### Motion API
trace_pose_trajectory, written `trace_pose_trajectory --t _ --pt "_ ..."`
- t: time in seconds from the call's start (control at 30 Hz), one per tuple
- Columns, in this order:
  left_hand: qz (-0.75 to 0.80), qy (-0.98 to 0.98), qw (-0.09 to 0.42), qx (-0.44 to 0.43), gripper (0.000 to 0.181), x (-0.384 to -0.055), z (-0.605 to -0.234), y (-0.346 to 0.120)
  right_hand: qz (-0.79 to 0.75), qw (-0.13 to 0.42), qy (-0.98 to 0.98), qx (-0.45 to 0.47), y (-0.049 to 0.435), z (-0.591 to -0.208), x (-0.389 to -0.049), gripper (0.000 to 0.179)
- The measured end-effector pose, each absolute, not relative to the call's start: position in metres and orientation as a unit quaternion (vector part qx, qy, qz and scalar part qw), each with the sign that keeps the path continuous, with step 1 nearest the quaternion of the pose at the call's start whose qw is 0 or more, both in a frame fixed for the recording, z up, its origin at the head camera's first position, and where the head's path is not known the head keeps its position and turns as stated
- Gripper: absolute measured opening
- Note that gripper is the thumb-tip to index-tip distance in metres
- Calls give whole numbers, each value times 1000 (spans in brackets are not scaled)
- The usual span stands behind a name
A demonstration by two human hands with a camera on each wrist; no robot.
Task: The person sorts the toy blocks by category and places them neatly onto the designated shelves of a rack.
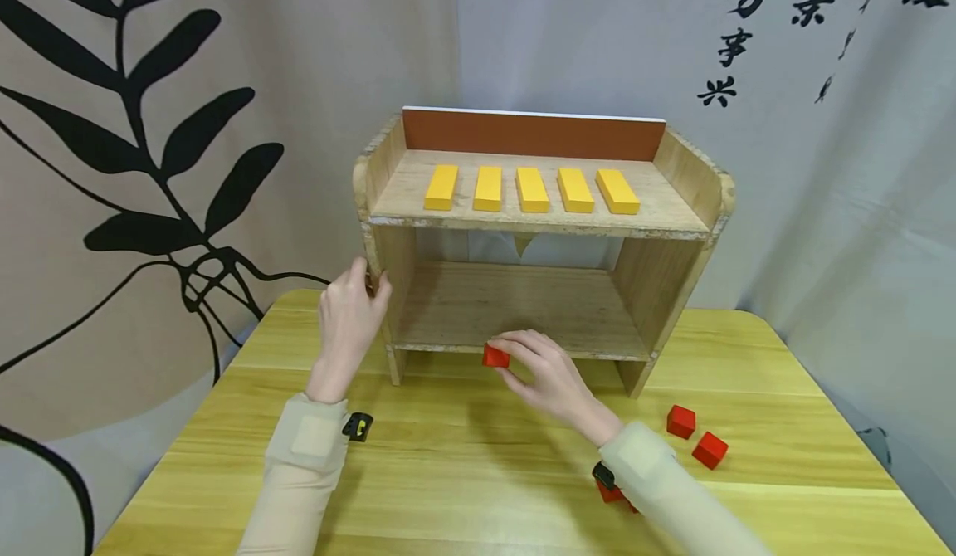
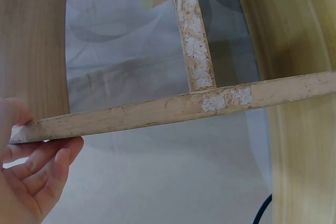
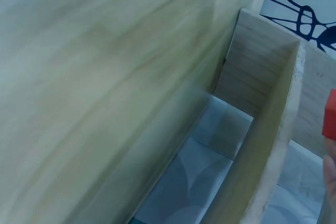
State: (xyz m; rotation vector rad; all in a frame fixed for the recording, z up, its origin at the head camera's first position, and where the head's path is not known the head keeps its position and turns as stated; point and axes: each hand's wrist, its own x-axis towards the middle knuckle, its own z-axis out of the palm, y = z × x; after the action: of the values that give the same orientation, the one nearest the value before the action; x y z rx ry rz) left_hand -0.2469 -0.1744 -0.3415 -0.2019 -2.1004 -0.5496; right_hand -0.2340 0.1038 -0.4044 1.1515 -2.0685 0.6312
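Note:
A two-tier wooden shelf (image 1: 665, 290) stands on the table. My left hand (image 1: 347, 319) grips the front edge of its left side panel; in the left wrist view, the thumb and curled fingers (image 2: 50, 166) lie on either side of that edge. Between the thumb and fingertips of my right hand (image 1: 548, 373) is a red cube (image 1: 495, 356), held just in front of the lower board's front edge. The right wrist view catches only part of this red cube (image 3: 329, 115) at its right border. Several yellow blocks (image 1: 533, 190) lie in a row on the upper board.
Two red cubes (image 1: 680, 421) sit on the table (image 1: 448, 473) right of my right forearm. More red cubes (image 1: 608, 492) are partly hidden under that wrist. Behind the table hang curtains (image 1: 597, 41) with a black leaf print and written characters.

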Motion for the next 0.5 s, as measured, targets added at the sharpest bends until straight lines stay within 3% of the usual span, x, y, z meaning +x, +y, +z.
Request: trace_pose_trajectory --t 0.5 --pt "-225 -853 464 -82 19 -247 -341 -174 250 332 -809 416 61 -397 -262 28"
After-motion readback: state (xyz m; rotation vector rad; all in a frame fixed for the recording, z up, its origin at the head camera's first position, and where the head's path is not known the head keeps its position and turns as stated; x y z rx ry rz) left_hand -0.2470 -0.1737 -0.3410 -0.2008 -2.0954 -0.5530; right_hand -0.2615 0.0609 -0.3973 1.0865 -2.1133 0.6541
